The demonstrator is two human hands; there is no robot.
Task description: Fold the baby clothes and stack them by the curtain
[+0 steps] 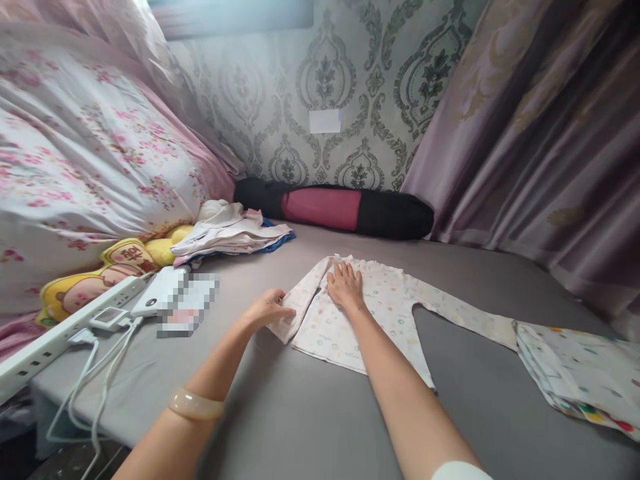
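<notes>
A small white long-sleeved shirt (385, 313) with a pale print lies spread on the grey sheet (310, 407). My left hand (267, 310) grips its left sleeve (295, 307) near the cuff; that sleeve angles down beside the body of the shirt. Flat on the upper chest, close to the collar, rests my right hand (345, 285) with its fingers spread. The other sleeve (470, 320) stretches out to the right, and its end meets a folded printed cloth (580, 367).
At the back left is a pile of clothes (233, 233) beside yellow cartoon cushions (125, 260). A power strip (65, 327) with white cables (107, 373) runs along the left edge. Against the patterned wall lies a long black and red bag (333, 208). Curtains (540, 147) hang at right.
</notes>
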